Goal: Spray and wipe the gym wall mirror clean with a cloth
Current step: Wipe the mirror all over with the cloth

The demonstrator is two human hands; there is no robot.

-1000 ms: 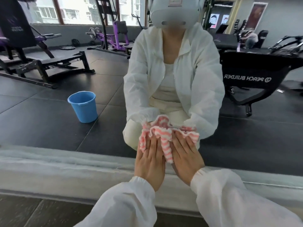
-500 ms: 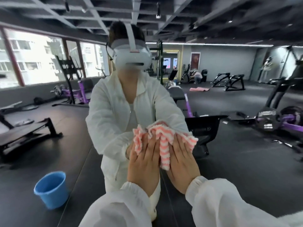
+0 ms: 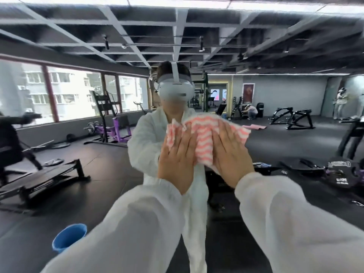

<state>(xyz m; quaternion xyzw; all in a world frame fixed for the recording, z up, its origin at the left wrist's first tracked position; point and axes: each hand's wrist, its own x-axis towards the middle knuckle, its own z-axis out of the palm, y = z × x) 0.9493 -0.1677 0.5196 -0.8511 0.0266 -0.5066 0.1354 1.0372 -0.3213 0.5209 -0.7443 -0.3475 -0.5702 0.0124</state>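
While both flat, spread palms, left hand (image 3: pixel 177 156) and right hand (image 3: pixel 229 154), press it, fluffy striped cloth (image 3: pixel 202 138) bunches on glossy mirror (image 3: pixel 295 134).

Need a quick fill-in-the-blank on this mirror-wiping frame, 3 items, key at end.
1. Both hands press a pink-and-white striped ____ against the mirror.
2. The left hand and right hand lie ____, fingers extended.
3. The bucket at lower left is ____ in colour.

Missing words: cloth; flat; blue
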